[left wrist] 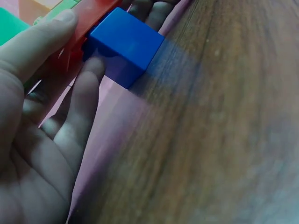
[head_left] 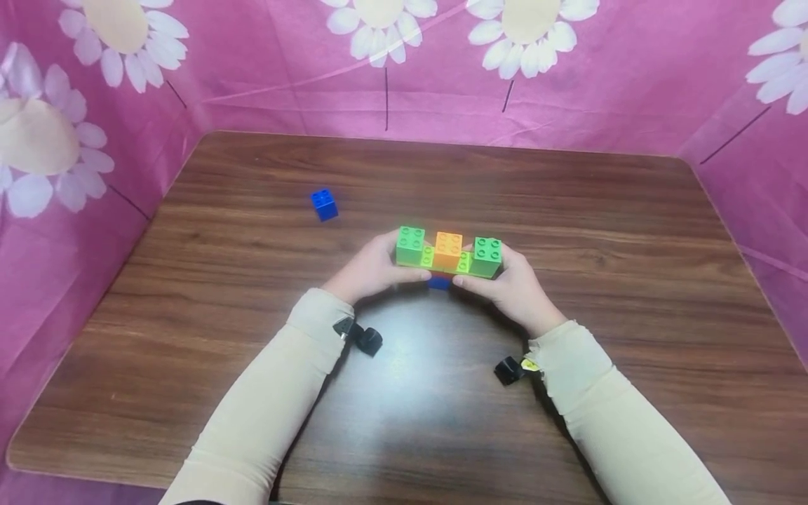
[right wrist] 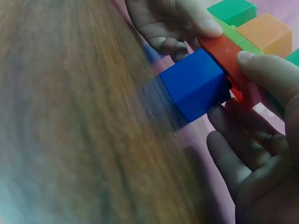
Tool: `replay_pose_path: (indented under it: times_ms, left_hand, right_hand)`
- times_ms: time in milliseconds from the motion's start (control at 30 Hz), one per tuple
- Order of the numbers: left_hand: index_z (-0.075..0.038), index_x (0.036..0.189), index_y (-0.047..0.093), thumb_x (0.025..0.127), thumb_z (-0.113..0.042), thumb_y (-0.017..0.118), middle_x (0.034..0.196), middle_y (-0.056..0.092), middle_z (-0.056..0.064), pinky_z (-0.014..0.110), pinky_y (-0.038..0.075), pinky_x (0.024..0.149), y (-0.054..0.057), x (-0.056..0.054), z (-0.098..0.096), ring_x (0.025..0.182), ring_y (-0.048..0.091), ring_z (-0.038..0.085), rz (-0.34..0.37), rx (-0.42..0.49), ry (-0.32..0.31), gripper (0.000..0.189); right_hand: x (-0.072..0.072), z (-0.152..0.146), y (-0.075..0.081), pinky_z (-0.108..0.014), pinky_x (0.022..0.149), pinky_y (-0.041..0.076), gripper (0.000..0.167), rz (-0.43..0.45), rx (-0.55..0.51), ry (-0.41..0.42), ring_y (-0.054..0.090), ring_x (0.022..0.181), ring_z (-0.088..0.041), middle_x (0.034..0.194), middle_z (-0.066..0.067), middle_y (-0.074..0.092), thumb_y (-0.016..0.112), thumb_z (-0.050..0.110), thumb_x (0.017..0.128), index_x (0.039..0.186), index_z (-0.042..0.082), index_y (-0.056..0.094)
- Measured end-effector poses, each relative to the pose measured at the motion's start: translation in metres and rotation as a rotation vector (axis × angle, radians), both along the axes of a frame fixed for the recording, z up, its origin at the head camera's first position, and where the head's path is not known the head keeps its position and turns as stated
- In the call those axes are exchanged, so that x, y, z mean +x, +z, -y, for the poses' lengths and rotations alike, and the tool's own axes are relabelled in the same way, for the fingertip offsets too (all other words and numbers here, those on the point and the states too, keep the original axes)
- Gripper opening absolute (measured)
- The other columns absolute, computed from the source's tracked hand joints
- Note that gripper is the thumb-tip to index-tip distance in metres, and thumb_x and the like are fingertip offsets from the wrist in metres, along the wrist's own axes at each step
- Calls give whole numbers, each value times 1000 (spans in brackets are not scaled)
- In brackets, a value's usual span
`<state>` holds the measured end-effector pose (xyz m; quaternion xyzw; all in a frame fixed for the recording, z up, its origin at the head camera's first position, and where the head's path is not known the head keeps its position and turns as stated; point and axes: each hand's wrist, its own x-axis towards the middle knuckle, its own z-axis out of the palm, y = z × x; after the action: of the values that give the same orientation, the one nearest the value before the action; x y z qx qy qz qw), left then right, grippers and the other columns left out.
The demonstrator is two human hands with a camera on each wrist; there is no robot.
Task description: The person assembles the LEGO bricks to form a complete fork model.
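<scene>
A built stack of toy building bricks is held between both hands at the middle of the table. On top stand a green brick (head_left: 410,245), an orange brick (head_left: 448,250) and another green brick (head_left: 487,258), in a row on a light green piece (head_left: 427,257). Beneath that is a red piece (right wrist: 224,53), with a blue brick (left wrist: 126,39) at the bottom, close over the tabletop. My left hand (head_left: 376,268) grips the left end, thumb along the near side. Mirroring it, my right hand (head_left: 520,291) grips the right end, its other fingers reaching underneath.
A loose blue brick (head_left: 325,205) sits toward the back left of the brown wooden table (head_left: 568,203). Pink cloth (head_left: 265,77) with big white flowers hangs behind and beside the table. A small black camera is strapped at each wrist.
</scene>
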<state>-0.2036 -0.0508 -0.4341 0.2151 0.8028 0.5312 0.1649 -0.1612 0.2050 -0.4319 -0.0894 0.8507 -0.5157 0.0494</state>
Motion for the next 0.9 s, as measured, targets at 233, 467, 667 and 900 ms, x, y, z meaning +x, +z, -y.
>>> replay_pose_path:
  times_ms: [233, 467, 667, 900]
  left_hand:
    - [-15, 132, 59, 79, -32, 86, 113, 69, -3, 36, 56, 83, -5, -2, 4, 87, 67, 19, 7, 7, 0, 61]
    - [-16, 130, 59, 80, -31, 86, 112, 70, -4, 37, 56, 81, -4, -1, 8, 88, 67, 20, 24, 16, -10, 59]
    - [-17, 129, 60, 80, -30, 86, 108, 70, -3, 41, 57, 65, -3, 1, 7, 72, 64, 27, 37, 27, -9, 56]
    - [-18, 129, 61, 80, -33, 86, 109, 70, -3, 40, 58, 66, -6, 0, 3, 73, 65, 25, 30, 13, -14, 57]
  right_hand:
    - [3, 4, -4, -24, 88, 54, 55, -13, -36, -10, 66, 103, -17, 115, -5, 70, 87, 28, 80, 125, 8, 63]
    - [1, 7, -5, -25, 86, 54, 52, -33, -34, 5, 67, 101, -16, 112, -5, 72, 88, 28, 79, 122, 8, 66]
    - [1, 7, -1, -33, 92, 52, 52, -14, 12, 7, 66, 103, -17, 112, -5, 72, 88, 30, 79, 121, 9, 67]
    - [2, 4, 1, -32, 92, 52, 51, 12, 1, 1, 65, 103, -17, 113, -5, 71, 87, 28, 80, 121, 8, 66]
